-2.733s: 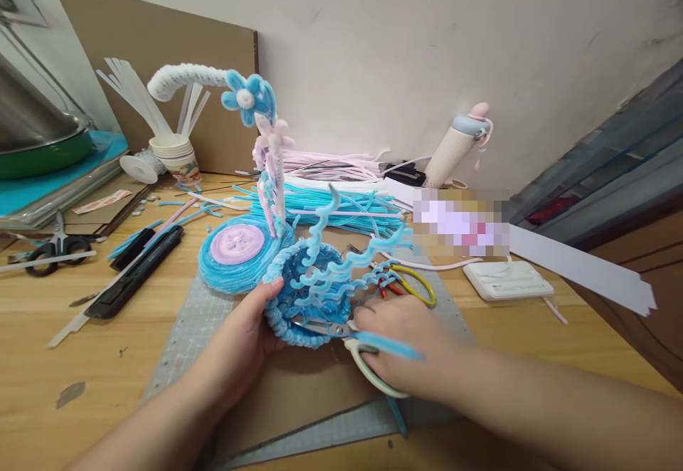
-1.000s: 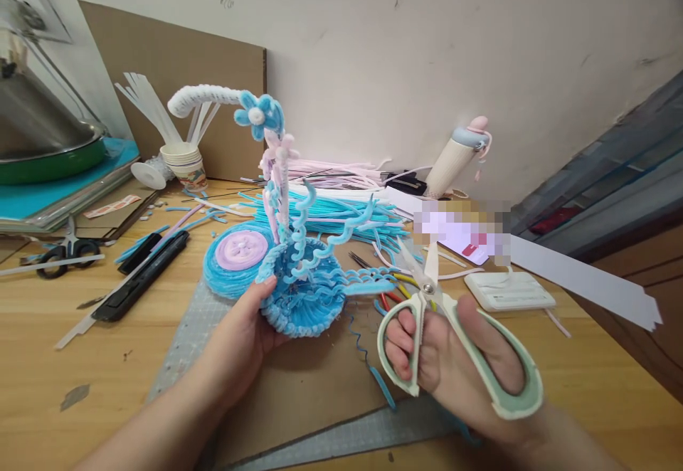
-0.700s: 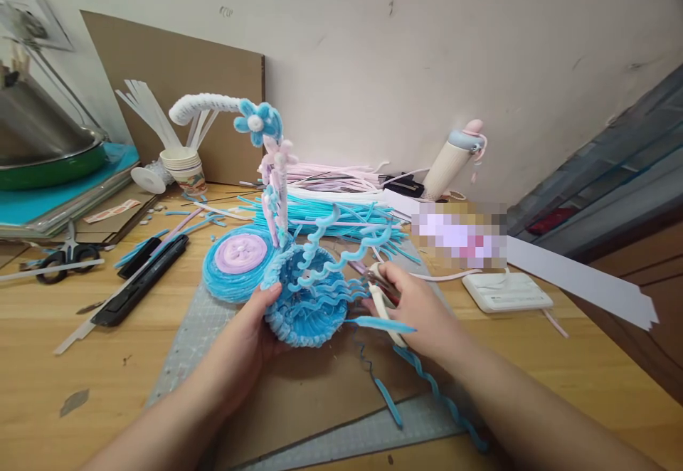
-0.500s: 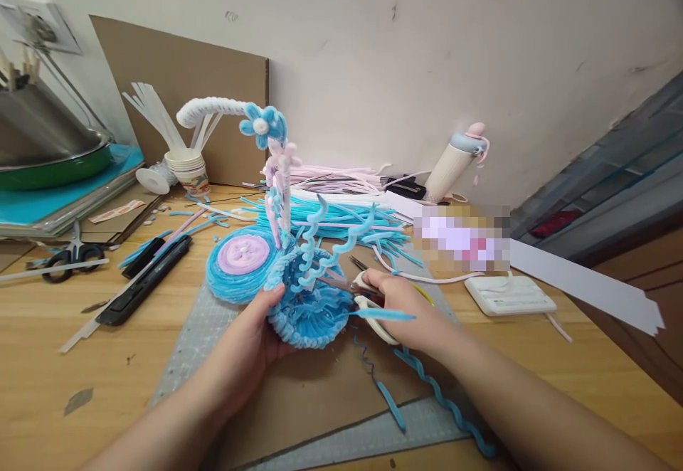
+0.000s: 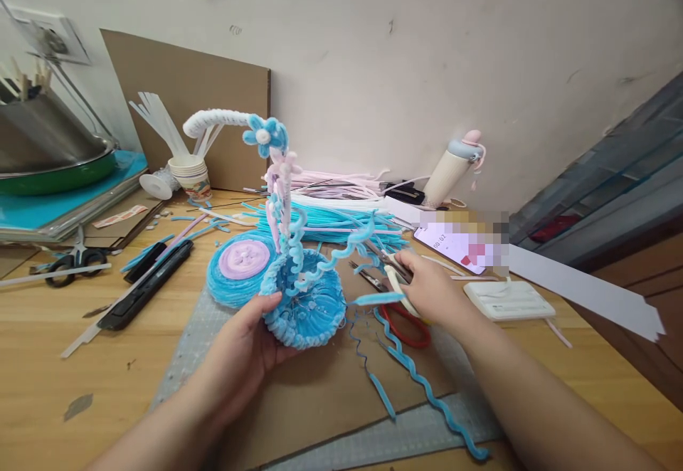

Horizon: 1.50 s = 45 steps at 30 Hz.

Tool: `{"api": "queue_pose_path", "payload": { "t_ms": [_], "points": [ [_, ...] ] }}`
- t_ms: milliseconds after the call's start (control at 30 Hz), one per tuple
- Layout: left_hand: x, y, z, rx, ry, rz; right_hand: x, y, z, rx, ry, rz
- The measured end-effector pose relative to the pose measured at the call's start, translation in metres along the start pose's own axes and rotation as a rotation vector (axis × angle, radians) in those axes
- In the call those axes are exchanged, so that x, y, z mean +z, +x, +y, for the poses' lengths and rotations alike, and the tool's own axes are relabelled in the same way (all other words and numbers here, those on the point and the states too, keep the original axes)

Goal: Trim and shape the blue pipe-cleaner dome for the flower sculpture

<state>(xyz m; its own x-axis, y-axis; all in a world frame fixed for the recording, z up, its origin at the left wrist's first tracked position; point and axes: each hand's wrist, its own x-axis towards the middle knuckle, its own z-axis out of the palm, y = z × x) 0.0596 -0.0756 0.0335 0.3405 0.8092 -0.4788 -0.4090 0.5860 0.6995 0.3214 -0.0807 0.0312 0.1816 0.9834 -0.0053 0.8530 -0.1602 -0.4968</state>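
My left hand (image 5: 261, 336) grips the rim of a blue pipe-cleaner bowl (image 5: 314, 307), thumb on top and fingers underneath. The bowl tilts toward me, and curly blue pipe cleaners (image 5: 341, 257) rise from it. Behind it stands a white pipe-cleaner stem (image 5: 286, 208) with blue and pink flowers, curving left at its top. A blue disc with a lilac centre (image 5: 242, 261) lies to the left. Right of the bowl, my right hand (image 5: 430, 282) is closed on scissors (image 5: 399, 287) with cream handles, blades pointing up-left, apart from the bowl.
Under my hands lie cardboard (image 5: 320, 400) and a grey cutting mat (image 5: 184, 350). A red-handled tool (image 5: 410, 332) and a wavy blue pipe cleaner (image 5: 427, 385) lie near my right hand. Blue pipe-cleaner bundles (image 5: 331, 225), a bottle (image 5: 448, 172) and a phone (image 5: 448, 247) are behind.
My right hand has drawn the scissors away from the bowl, to the right and slightly up, uncovering the red-handled tool. My left hand keeps its hold, and the bowl's inside shows more fully.
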Motion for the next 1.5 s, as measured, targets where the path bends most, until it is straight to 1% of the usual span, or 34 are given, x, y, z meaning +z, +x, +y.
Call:
{"api": "queue_pose_path", "payload": {
  "t_ms": [133, 200, 267, 400, 500, 633, 700, 767, 867, 967, 1033, 1100, 1200, 1300, 1433, 1500],
  "points": [
    [-0.002, -0.005, 0.005, -0.083, -0.067, -0.076, 0.01, 0.001, 0.007, 0.003, 0.166, -0.048],
    [-0.004, -0.007, 0.007, -0.096, -0.085, -0.113, 0.014, 0.002, 0.009, -0.001, 0.257, -0.064],
    [-0.006, -0.01, 0.01, -0.076, -0.086, -0.131, 0.015, 0.002, 0.008, -0.005, 0.349, -0.065],
    [-0.009, -0.018, 0.021, -0.006, -0.097, -0.096, 0.014, 0.001, 0.007, 0.028, 0.517, -0.082],
    [-0.011, -0.025, 0.031, 0.059, -0.138, -0.072, 0.02, 0.002, 0.01, 0.044, 0.531, -0.089],
    [-0.013, -0.032, 0.04, 0.086, -0.239, -0.134, 0.029, 0.004, 0.011, 0.028, 0.531, -0.069],
    [-0.014, -0.032, 0.04, 0.097, -0.26, -0.149, 0.026, 0.001, 0.007, 0.025, 0.538, -0.038],
    [-0.015, -0.03, 0.038, 0.098, -0.253, -0.131, 0.018, -0.007, 0.001, -0.005, 0.535, -0.01],
    [-0.015, -0.026, 0.031, 0.062, -0.232, -0.125, 0.0, -0.026, -0.009, -0.138, 0.441, -0.012],
    [-0.012, -0.024, 0.025, 0.058, -0.198, -0.129, -0.014, -0.045, -0.014, -0.273, 0.158, -0.08],
    [-0.01, -0.023, 0.021, 0.072, -0.173, -0.126, -0.019, -0.055, -0.017, -0.332, -0.043, -0.123],
    [-0.008, -0.023, 0.019, 0.089, -0.153, -0.126, -0.022, -0.063, -0.02, -0.368, -0.175, -0.155],
    [-0.005, -0.023, 0.017, 0.086, -0.124, -0.116, -0.025, -0.07, -0.03, -0.395, -0.276, -0.191],
    [-0.006, -0.021, 0.014, 0.078, -0.106, -0.118, -0.027, -0.073, -0.041, -0.405, -0.329, -0.214],
    [-0.014, -0.016, 0.007, 0.064, -0.114, -0.174, -0.024, -0.069, -0.053, -0.435, -0.375, -0.238],
    [-0.018, -0.014, 0.005, 0.048, -0.122, -0.204, -0.023, -0.067, -0.057, -0.457, -0.391, -0.271]
  ]
}}
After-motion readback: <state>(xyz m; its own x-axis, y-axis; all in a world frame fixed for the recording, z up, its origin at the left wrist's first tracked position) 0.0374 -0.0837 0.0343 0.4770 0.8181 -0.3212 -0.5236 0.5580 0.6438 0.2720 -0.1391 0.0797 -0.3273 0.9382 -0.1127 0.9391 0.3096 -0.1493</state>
